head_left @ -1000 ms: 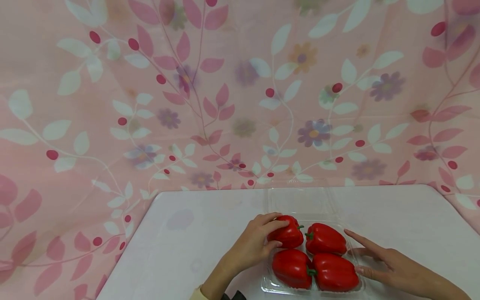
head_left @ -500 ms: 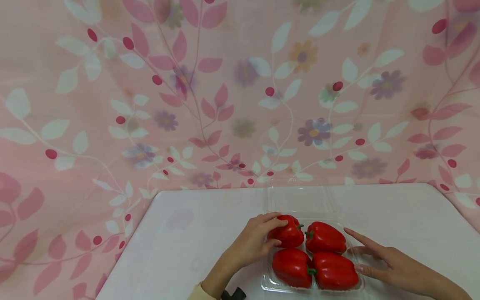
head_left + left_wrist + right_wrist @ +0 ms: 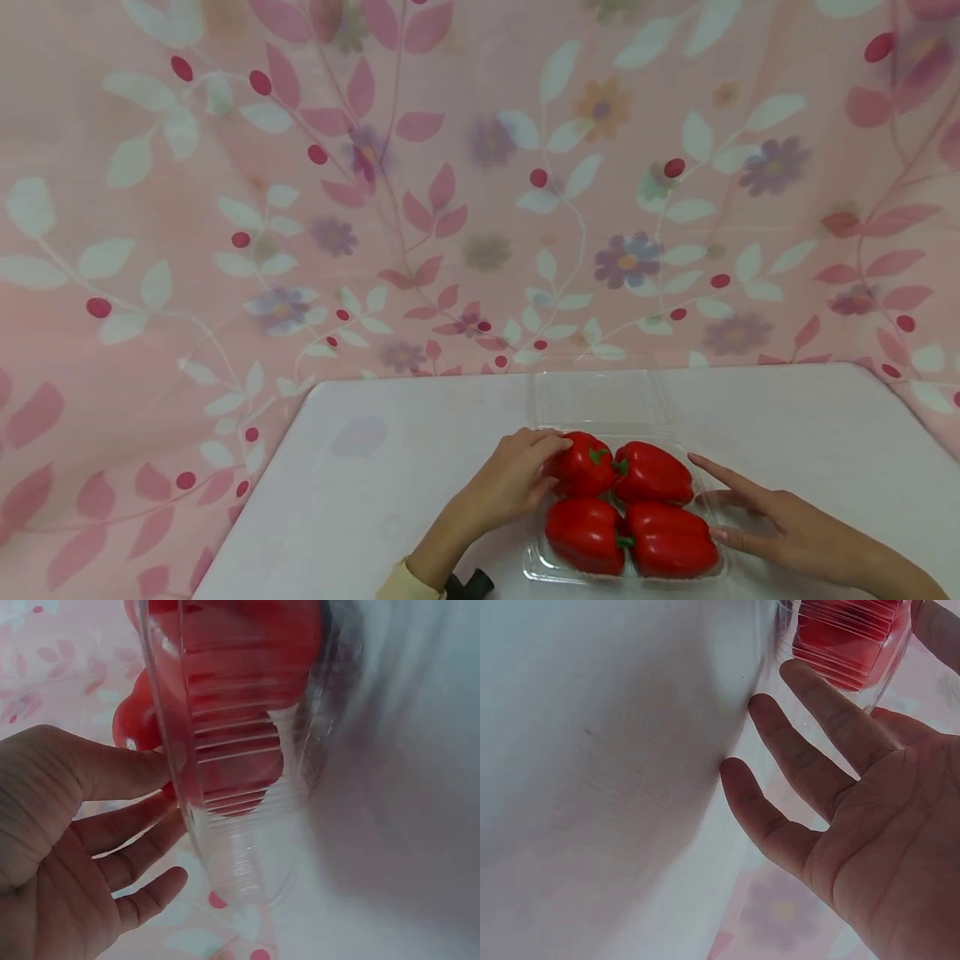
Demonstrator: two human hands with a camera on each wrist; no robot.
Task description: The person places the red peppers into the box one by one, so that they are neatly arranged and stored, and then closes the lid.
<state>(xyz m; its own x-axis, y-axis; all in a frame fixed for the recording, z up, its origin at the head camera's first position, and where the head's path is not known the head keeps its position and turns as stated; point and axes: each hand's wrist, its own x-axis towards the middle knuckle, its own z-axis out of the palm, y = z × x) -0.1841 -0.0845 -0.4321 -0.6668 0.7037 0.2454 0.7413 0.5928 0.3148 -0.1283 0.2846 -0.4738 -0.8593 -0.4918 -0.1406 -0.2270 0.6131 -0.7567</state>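
A clear plastic clamshell box [image 3: 532, 560] holds several red bell peppers with green stems. My left hand [image 3: 504, 486] is at the box's left side, thumb and fingers about the far-left bell pepper [image 3: 586, 468]. In the left wrist view, that thumb meets the bell pepper at the box's ribbed wall, and some fingertips are hidden. At the box's right side my right hand [image 3: 787, 529] has its fingers spread, nearly straight, thumb by the near-right bell pepper [image 3: 671, 542]. The far-right bell pepper [image 3: 652, 473] and near-left bell pepper [image 3: 583, 536] lie on their sides.
The box's clear lid [image 3: 603, 398] lies folded back at the far side. A white table [image 3: 360, 500] carries the box, and a pink floral cloth [image 3: 450, 183] hangs behind. A small black object [image 3: 471, 585] shows beside the left wrist.
The far-left bell pepper has shifted right and turned, its stem now facing more upward and close to the far-right one. The left hand moved slightly with it. The right hand stays put.
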